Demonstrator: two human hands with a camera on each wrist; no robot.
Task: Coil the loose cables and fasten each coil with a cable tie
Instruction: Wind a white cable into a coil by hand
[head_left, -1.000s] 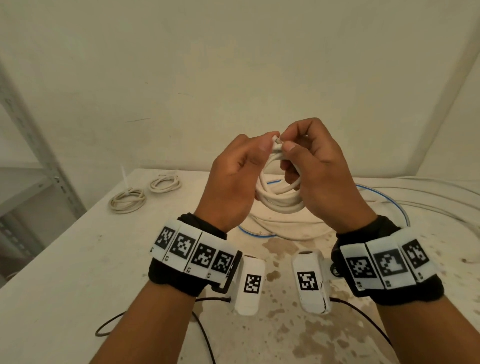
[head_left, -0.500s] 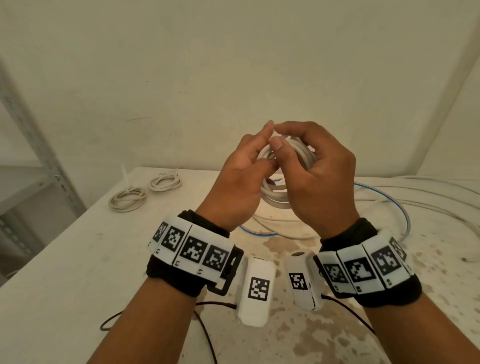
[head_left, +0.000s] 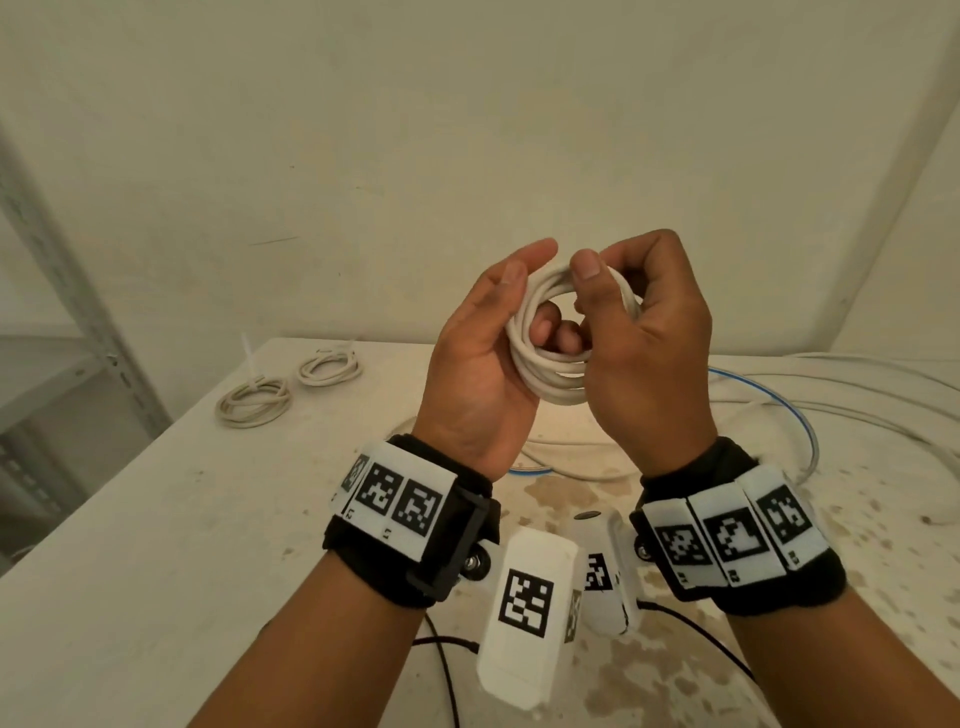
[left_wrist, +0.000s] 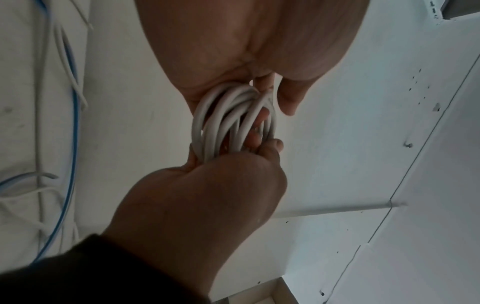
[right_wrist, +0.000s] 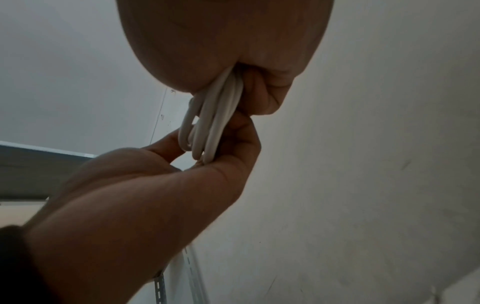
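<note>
White cable coil (head_left: 550, 358) was held above the table (head_left: 156, 545), gripped by left hand (head_left: 483, 374) and right hand (head_left: 649, 364), untied; two coils (head_left: 253, 402) lay finished, loose cables (head_left: 831, 410) remained.

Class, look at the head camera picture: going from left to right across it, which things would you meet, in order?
Grey metal shelf upright → flat beige cable coil with a white tie sticking up → second small beige coil → left hand → thick white cable coil held up → right hand → blue cable loop on the table.
</note>
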